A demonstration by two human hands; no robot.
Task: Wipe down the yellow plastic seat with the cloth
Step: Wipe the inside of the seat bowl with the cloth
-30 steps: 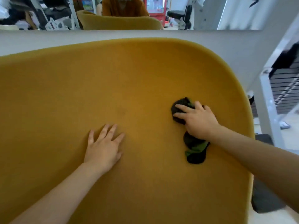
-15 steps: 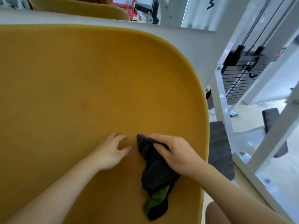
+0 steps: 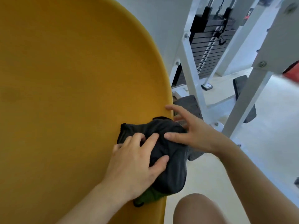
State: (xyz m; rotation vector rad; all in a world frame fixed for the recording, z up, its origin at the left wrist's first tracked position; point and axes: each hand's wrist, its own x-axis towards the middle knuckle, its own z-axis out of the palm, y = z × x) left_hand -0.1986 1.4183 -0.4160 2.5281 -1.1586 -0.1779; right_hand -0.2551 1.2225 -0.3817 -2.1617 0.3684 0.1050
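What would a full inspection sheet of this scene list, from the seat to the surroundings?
Surface: yellow plastic seat, smooth, with a curved rim.
Job's things: dark cloth with a green patch, bunched at the seat's right edge and partly overhanging it.
Clutter: nothing seen.
Grips: left hand grips the cloth with curled fingers; right hand is spread, thumb on the cloth, index fingertip at the seat's rim.
Cables: thin lines rise from the black weight stack; cable or rod, cannot tell.
Surroundings: white machine frame, pale floor, the person's bare knee.
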